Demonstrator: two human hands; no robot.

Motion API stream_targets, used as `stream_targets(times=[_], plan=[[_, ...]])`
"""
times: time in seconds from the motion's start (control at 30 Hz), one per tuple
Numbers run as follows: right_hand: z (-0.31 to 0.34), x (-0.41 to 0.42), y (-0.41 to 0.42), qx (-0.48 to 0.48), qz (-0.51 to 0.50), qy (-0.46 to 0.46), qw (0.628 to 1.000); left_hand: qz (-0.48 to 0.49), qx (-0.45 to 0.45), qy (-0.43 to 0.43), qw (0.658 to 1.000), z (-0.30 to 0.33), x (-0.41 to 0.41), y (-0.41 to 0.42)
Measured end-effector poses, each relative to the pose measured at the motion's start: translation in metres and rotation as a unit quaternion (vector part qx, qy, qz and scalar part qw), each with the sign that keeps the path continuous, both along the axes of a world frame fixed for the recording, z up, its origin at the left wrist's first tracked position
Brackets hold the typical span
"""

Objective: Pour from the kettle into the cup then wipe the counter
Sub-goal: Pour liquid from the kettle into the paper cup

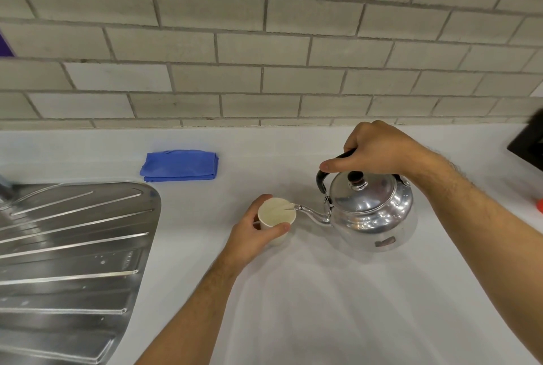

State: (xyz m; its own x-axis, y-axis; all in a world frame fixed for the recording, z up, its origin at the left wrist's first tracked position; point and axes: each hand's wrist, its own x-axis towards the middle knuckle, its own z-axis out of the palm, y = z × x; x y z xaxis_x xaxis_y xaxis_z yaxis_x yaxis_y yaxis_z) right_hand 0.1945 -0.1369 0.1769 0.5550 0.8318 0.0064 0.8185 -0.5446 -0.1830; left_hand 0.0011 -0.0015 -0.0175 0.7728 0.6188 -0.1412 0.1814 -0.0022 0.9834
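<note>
A shiny metal kettle point(371, 212) with a black handle is tilted to the left above the white counter point(308, 306). My right hand point(373, 150) grips its handle from above. The spout tip rests over the rim of a pale paper cup point(276, 213), and a thin stream runs into it. My left hand point(252, 237) wraps around the cup from the left and front, holding it on the counter. A folded blue cloth point(179, 165) lies flat at the back of the counter, left of the cup and apart from both hands.
A ribbed steel draining board point(67, 253) fills the left side. A grey tiled wall point(264, 41) stands behind the counter. A black object point(529, 144) sits at the right edge, and a small orange-red thing point(540, 205) shows below it.
</note>
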Motion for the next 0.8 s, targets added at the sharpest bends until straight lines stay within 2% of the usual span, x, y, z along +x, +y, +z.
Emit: stream_targets(times=[0.8], plan=[[0.0032, 0.0017, 0.0057, -0.021, 0.015, -0.002, 1.0, -0.005, 0.009, 0.0, 1.0, -0.0018, 0.0015, 0.0016]])
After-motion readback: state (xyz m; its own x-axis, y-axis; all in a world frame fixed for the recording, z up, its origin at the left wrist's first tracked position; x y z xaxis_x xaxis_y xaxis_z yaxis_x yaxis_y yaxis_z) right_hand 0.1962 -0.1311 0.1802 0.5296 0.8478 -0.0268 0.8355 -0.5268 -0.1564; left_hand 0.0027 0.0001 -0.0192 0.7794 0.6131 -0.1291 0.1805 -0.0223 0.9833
